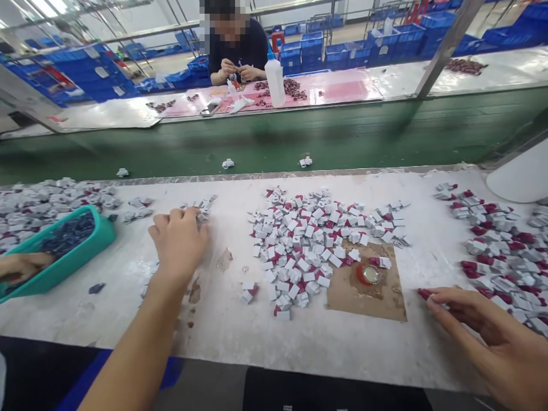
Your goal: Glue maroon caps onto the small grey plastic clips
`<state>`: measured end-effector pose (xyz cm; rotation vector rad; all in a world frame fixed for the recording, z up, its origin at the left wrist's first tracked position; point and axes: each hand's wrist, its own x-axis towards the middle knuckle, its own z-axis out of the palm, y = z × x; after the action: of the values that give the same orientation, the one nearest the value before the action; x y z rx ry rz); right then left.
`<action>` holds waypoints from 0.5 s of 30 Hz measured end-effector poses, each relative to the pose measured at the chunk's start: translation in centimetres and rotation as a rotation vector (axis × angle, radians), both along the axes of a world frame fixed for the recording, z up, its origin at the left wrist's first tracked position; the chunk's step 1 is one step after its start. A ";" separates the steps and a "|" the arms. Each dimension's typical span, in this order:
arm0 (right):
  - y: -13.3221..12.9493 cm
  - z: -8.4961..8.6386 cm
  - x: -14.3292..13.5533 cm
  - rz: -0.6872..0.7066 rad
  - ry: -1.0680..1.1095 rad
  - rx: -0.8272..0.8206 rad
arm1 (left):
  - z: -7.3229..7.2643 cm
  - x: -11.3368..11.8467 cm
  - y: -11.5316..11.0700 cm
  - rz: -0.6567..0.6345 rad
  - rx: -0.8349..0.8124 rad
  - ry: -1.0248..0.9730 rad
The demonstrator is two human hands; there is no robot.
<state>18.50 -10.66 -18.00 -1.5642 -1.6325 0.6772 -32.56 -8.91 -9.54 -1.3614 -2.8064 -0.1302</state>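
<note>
My left hand is over a small group of grey-white pieces left of the middle, its fingers curled down at them; what lies under the fingertips is hidden. At the right, my right hand pinches a small dark-red piece between thumb and fingertips. Between the hands lies a heap of white and dark-red pieces. Beside it a brown cardboard sheet bears a small round red-rimmed dish and a white and dark-red piece.
Another person's hand reaches into a teal basket of dark pieces at the left. More pieces lie at the right near a white cylinder. A green belt runs behind the table; a person works beyond it.
</note>
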 end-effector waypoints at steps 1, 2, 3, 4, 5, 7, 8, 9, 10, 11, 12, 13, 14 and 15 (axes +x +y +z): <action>-0.1 0.0 0.0 0.007 -0.025 -0.008 | 0.1 -0.2 0.1 -0.006 0.008 -0.011; -0.2 0.2 -0.1 0.011 -0.051 -0.015 | 0.1 -0.3 0.3 -0.009 0.018 -0.023; -0.4 0.3 -0.1 0.010 -0.076 -0.015 | 0.2 -0.3 0.4 -0.012 0.027 -0.039; -0.5 0.4 -0.1 0.008 -0.100 -0.006 | 0.3 -0.3 0.6 -0.015 0.035 -0.058; -0.6 0.6 0.0 0.012 -0.130 0.015 | 0.3 -0.2 0.7 -0.020 0.043 -0.080; -0.6 0.8 0.3 0.070 -0.212 0.079 | 0.4 0.1 0.6 -0.034 0.067 -0.139; -0.6 0.8 0.5 0.114 -0.259 0.110 | 0.4 0.3 0.5 -0.047 0.081 -0.180; -0.6 0.8 0.7 0.152 -0.298 0.138 | 0.3 0.7 0.3 -0.064 0.093 -0.231; -0.6 0.7 0.9 0.185 -0.322 0.161 | 0.2 1.1 0.1 -0.085 0.103 -0.291; -0.7 0.7 1.0 0.205 -0.330 0.175 | 0.1 1.6 -0.3 -0.107 0.111 -0.353; -0.7 0.6 1.1 0.213 -0.325 0.186 | -0.1 2.1 -0.6 -0.128 0.118 -0.412; -0.8 0.5 1.1 0.207 -0.311 0.192 | -0.2 2.7 -1.0 -0.146 0.125 -0.464; -0.9 0.4 0.9 0.201 -0.294 0.190 | -0.4 3.2 -1.3 -0.160 0.131 -0.508; -1.0 0.4 0.8 0.199 -0.278 0.186 | -0.7 3.7 -1.6 -0.171 0.137 -0.546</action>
<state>19.29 -11.68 -17.60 -1.4209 -2.0153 0.4068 -28.88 -10.47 -10.20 -1.7493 -2.9937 -0.7960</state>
